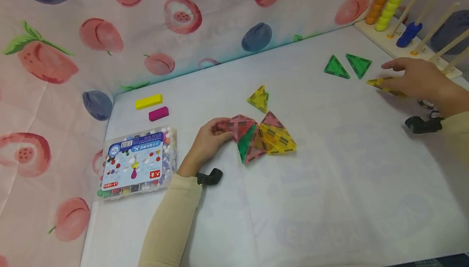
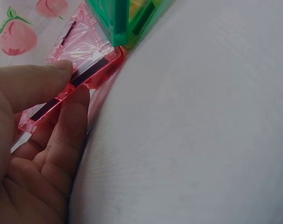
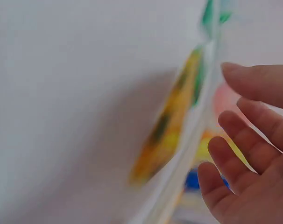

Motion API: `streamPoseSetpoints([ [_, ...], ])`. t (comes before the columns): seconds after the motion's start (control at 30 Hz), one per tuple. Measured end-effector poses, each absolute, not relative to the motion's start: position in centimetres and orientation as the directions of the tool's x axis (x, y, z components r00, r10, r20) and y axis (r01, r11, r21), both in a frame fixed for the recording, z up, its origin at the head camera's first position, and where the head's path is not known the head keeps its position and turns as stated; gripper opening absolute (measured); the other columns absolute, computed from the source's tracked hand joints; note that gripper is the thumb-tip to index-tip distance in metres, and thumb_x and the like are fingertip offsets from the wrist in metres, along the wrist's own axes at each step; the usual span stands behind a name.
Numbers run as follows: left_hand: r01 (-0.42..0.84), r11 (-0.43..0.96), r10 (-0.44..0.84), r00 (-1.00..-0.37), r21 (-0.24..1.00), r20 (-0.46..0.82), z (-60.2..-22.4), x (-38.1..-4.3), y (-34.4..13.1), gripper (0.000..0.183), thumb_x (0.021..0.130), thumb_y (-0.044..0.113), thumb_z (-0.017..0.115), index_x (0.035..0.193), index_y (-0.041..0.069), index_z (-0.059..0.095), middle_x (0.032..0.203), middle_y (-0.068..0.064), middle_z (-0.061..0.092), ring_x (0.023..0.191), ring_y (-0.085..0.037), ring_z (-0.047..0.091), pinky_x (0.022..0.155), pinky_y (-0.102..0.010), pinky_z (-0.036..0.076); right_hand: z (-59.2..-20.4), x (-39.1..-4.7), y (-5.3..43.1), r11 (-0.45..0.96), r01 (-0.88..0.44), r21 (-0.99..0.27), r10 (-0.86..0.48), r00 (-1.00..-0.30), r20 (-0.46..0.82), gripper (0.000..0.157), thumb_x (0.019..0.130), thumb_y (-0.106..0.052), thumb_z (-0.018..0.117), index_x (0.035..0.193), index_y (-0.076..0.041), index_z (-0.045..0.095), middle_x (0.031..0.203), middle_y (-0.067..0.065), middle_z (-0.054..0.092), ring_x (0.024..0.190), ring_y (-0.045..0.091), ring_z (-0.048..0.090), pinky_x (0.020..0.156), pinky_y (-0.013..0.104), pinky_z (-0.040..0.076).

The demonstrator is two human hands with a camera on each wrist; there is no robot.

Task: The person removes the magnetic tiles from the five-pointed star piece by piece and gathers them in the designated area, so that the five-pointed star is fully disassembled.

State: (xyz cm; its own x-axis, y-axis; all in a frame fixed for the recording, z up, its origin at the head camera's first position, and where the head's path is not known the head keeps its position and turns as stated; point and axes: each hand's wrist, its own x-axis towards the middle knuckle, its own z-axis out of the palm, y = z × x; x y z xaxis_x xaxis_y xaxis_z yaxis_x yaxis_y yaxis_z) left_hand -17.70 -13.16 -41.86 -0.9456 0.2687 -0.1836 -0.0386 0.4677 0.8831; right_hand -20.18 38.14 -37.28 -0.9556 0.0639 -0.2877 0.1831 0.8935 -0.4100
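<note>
Between thumb and fingers, my left hand (image 1: 209, 140) pinches a translucent pink magnetic tile (image 2: 81, 46). That tile belongs to a joined cluster with a green tile (image 1: 247, 143) and yellow tiles (image 1: 277, 140) on the table. At the right, my right hand (image 1: 421, 77) hovers by a yellow triangular magnetic tile (image 1: 381, 86), partly covering it in the head view. Its fingers (image 3: 244, 163) are spread and loosely bent, apart from the tile in the right wrist view. Two green triangular tiles (image 1: 336, 67) lie just left of that hand.
A small yellow triangle tile (image 1: 259, 99) lies behind the cluster. At left are a boxed molecular model kit (image 1: 135, 163), a yellow block (image 1: 148, 101) and a magenta block (image 1: 158, 114). A wooden peg board (image 1: 388, 39) with coloured beads stands at the back right.
</note>
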Motion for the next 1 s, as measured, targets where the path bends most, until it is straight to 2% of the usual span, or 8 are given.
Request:
streamPoseSetpoints([
  [0.13, -0.033, 0.455, 0.269, -0.948, 0.89, -0.173, -41.7, -17.7, -13.4, 0.044, 0.078, 0.028, 0.07, 0.119, 0.022, 0.054, 0.095, -0.002, 0.058, 0.078, -0.015, 0.054, 0.066, -0.026, 0.045, -35.8, -21.1, 33.4, 0.854, 0.06, -0.517, -0.064, -0.973, -0.22, 0.072, 0.082, -0.052, 0.055, 0.133, -0.004, 0.038, 0.126, 0.029, 0.038, 0.112, 0.047, 0.033, 0.081, 0.06, 0.031],
  [0.3, -0.022, 0.448, 0.284, -0.944, 0.894, -0.166, -41.8, -17.7, -13.5, 0.045, 0.078, 0.029, 0.07, 0.12, 0.022, 0.054, 0.094, -0.002, 0.059, 0.078, -0.015, 0.055, 0.066, -0.026, 0.045, -35.6, -22.8, 25.1, 0.803, -0.105, -0.587, -0.25, -0.953, -0.172, 0.063, 0.082, -0.047, 0.058, 0.128, -0.006, 0.045, 0.122, 0.019, 0.047, 0.11, 0.035, 0.041, 0.084, 0.05, 0.037],
  [0.5, -0.005, 0.441, 0.299, -0.942, 0.897, -0.152, -41.9, -17.5, -13.3, 0.045, 0.077, 0.03, 0.071, 0.118, 0.023, 0.055, 0.093, -0.002, 0.059, 0.076, -0.016, 0.056, 0.065, -0.027, 0.045, -37.3, -25.3, 17.8, 0.759, -0.127, -0.638, -0.361, -0.898, -0.251, 0.064, 0.08, -0.041, 0.065, 0.13, -0.01, 0.042, 0.128, 0.011, 0.044, 0.11, 0.026, 0.041, 0.089, 0.043, 0.038],
  [0.67, -0.029, 0.433, 0.297, -0.939, 0.901, -0.173, -42.1, -17.5, -13.1, 0.046, 0.075, 0.032, 0.071, 0.117, 0.024, 0.055, 0.093, -0.002, 0.059, 0.078, -0.016, 0.056, 0.067, -0.027, 0.045, -38.8, -26.4, 15.2, 0.779, -0.116, -0.616, -0.38, -0.869, -0.317, 0.068, 0.076, -0.04, 0.069, 0.131, -0.012, 0.04, 0.128, 0.01, 0.042, 0.109, 0.026, 0.039, 0.094, 0.043, 0.032],
  [1.0, -0.052, 0.446, 0.286, -0.938, 0.893, -0.198, -42.1, -17.8, -13.5, 0.048, 0.077, 0.031, 0.07, 0.12, 0.021, 0.053, 0.096, -0.001, 0.058, 0.081, -0.014, 0.055, 0.069, -0.027, 0.045, -38.9, -27.2, 13.3, 0.766, -0.199, -0.611, -0.449, -0.846, -0.289, 0.07, 0.073, -0.036, 0.073, 0.129, -0.01, 0.042, 0.125, 0.012, 0.043, 0.11, 0.027, 0.039, 0.095, 0.043, 0.03],
])
